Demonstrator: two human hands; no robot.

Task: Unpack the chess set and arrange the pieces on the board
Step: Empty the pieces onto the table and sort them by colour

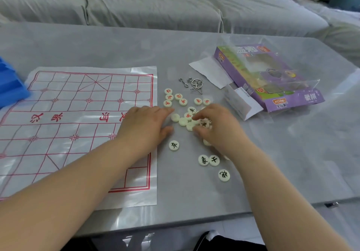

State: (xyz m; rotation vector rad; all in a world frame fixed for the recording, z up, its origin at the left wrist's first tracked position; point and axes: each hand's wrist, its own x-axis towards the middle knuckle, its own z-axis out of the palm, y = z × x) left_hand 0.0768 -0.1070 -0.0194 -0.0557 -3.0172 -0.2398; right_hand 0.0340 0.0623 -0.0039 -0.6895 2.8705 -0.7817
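Note:
A plastic sheet chess board (78, 126) with red lines lies flat on the left of the table. Right of it lie several round cream chess pieces (183, 121), some marked red, some black, some face down. My left hand (145, 127) rests flat at the board's right edge, fingertips touching the pile. My right hand (218, 128) is over the pile with fingers curled, pinching a black-marked piece (204, 123). Three black-marked pieces (203, 160) lie nearer me, another (174, 145) between my hands.
The opened purple game box (296, 98) with its clear tray lies at the right, with white paper (210, 71) and a small packet (241, 104) beside it. Metal wire puzzles (192, 84) lie behind the pieces. A blue object (9, 87) sits at the left edge. A sofa stands behind the table.

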